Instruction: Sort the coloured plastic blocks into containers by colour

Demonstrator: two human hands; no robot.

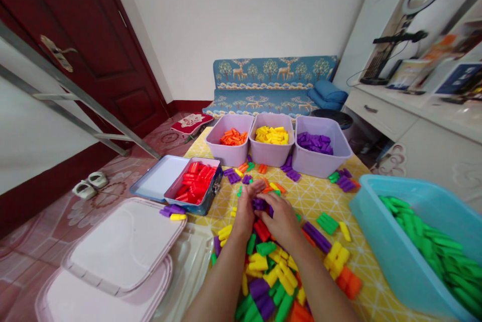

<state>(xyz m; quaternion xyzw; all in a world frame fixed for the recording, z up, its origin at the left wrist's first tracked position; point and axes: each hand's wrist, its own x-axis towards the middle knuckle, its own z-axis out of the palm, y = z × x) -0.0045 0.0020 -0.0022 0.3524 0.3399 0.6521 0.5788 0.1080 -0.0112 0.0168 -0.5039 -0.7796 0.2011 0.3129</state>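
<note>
Your forearms (pixel 217 279) reach from the near edge over a worktop (pixel 367 266) with a yellow patterned cover. Between them spreads a loose pile (pixel 285 278) of purple, green, yellow, orange and red pieces. At its far side your hands meet around a purple piece (pixel 259 204). Your right hand (pixel 281 216) has its fingers bent and closed on it. Your left hand (pixel 244 209) lies against its left side, fingers stretched towards the far side; you cannot tell from here whether they pinch it.

Far of your hands stand three lilac bins: the left bin (pixel 228 155) holds orange pieces (pixel 233 137), the middle bin (pixel 270 154) yellow pieces (pixel 271 135), the right bin (pixel 316 165) purple pieces (pixel 314 143). Near on your right, a blue tub (pixel 371 224) holds green pieces (pixel 433 246). To your left, an open tin (pixel 208 202) holds red pieces (pixel 196 181). Nearer on that side, two pale lids (pixel 126 241) overlap, with a few purple and yellow pieces (pixel 173 212) on the far corner of one. Beyond the worktop is a blue sofa (pixel 259 96).
</note>
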